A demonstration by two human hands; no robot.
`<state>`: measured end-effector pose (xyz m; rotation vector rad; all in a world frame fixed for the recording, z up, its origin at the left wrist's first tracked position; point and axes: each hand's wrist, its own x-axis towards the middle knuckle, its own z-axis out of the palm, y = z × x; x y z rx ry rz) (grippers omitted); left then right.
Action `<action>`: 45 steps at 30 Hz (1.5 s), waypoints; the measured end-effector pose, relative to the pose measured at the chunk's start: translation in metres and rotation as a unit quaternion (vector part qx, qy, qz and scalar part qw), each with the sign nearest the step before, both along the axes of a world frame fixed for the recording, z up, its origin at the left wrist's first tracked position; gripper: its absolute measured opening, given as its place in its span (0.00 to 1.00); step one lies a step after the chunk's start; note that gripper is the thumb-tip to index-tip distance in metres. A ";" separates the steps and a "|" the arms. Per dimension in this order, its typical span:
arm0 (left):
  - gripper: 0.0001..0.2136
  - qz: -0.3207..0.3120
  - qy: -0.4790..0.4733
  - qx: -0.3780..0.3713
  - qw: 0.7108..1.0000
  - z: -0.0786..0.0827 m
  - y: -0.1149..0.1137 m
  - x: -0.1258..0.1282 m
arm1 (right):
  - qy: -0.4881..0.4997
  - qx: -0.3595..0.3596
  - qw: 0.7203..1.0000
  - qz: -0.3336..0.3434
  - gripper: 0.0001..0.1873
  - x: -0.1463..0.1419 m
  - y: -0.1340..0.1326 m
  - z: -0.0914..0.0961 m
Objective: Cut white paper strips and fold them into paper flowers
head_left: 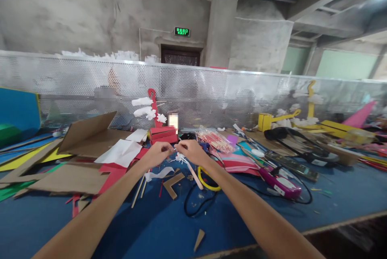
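My left hand (159, 151) and my right hand (191, 150) are close together above the middle of the table, fingertips pinched and almost meeting. Whatever sits between the fingertips is too small to make out. Just below them is a white fringed piece (180, 157); whether it hangs from my fingers or lies on the table, I cannot tell. A pale pink stick-like handle (195, 176) and a yellow ring (211, 185) lie under my right hand. Nearer my left forearm are a curled white paper strip (159, 173) and an L-shaped cardboard piece (173, 185).
Behind my hands stands a red cardboard form (155, 110) with white tufts on a red box (163, 135). Cardboard sheets (71, 177) cover the left. To the right lie a bag of sticks (215, 140), a purple device (281, 183) and a black headset (282, 134). A perforated metal screen (205, 90) borders the back.
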<state>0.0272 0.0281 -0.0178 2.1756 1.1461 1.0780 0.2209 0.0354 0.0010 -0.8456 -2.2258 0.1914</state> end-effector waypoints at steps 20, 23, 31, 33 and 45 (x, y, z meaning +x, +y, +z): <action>0.15 0.016 -0.006 0.023 1.000 0.005 -0.005 0.001 | 0.016 0.063 0.998 -0.005 0.06 -0.004 0.009 -0.006; 0.16 0.017 -0.008 0.020 1.000 0.006 -0.006 0.002 | 0.010 0.060 0.998 -0.017 0.08 -0.003 0.010 -0.006; 0.16 0.006 -0.008 0.018 1.000 0.005 -0.004 0.001 | -0.026 0.022 0.999 -0.012 0.24 0.002 0.011 -0.006; 0.15 0.006 -0.012 0.009 1.000 0.006 -0.005 0.000 | -0.020 0.017 1.000 -0.008 0.22 0.002 0.011 -0.007; 0.14 0.009 -0.024 -0.005 1.000 0.005 -0.002 -0.003 | 0.052 0.000 0.999 0.007 0.06 0.000 0.006 -0.004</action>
